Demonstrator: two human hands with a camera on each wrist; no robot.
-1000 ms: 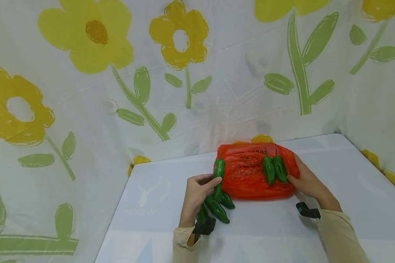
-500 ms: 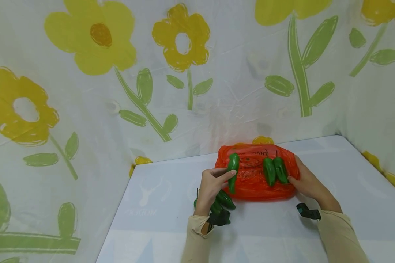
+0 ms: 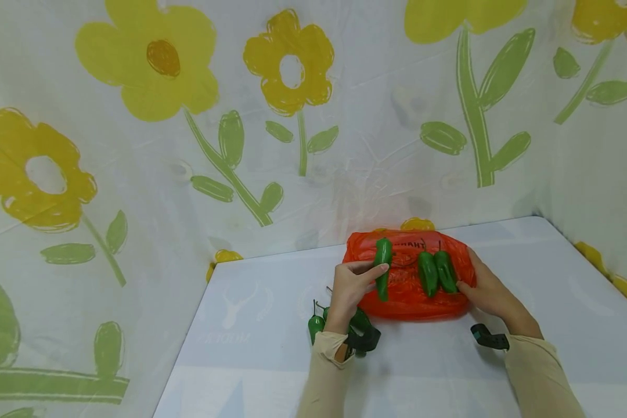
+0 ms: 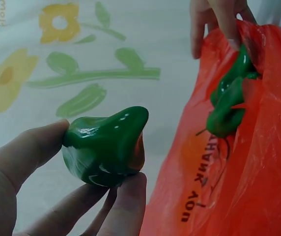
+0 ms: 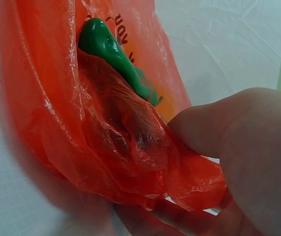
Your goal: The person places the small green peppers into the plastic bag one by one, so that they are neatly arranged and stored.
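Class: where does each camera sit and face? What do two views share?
Head: worn there, faces forward and down at the red bag; left grip, right grip, sleeves show.
Left wrist: worn there, faces the held pepper; left grip near, right grip beyond.
Right wrist: worn there, faces the red bag; right grip shows.
Shared: red bag, in both wrist views.

- Head: well back, facing forward and down across the table [image 3: 423, 366] to its far edge.
- Wrists: close, from opposite ends of the bag [image 3: 404, 305], which both show.
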